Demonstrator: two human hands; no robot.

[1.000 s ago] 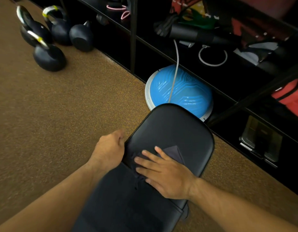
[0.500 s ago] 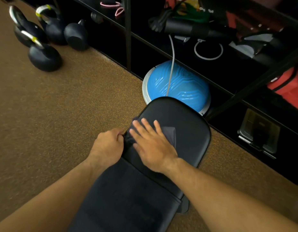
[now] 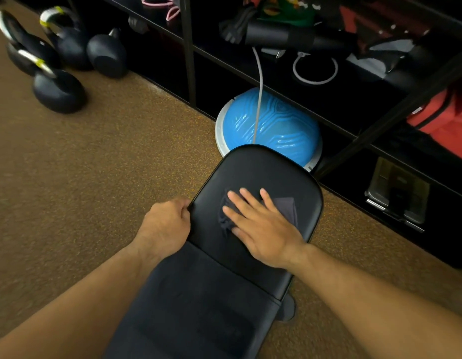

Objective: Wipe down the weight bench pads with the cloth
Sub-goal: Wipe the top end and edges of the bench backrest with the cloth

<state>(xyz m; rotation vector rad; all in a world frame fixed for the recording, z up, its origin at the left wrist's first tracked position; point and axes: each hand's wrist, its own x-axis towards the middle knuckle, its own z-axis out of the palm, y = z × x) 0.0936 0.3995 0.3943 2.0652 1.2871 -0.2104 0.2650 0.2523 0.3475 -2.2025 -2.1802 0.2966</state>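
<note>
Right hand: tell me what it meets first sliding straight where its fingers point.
Ahead of the right hand: only bare pad, then its edge and floor; the left hand looks off that line.

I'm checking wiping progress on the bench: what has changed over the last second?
The right hand, flat on the cloth, swept it from beside the seam up the far pad toward its left edge, then back to the middle. The left hand kept gripping the pad's left edge; the pad did not move.
</note>
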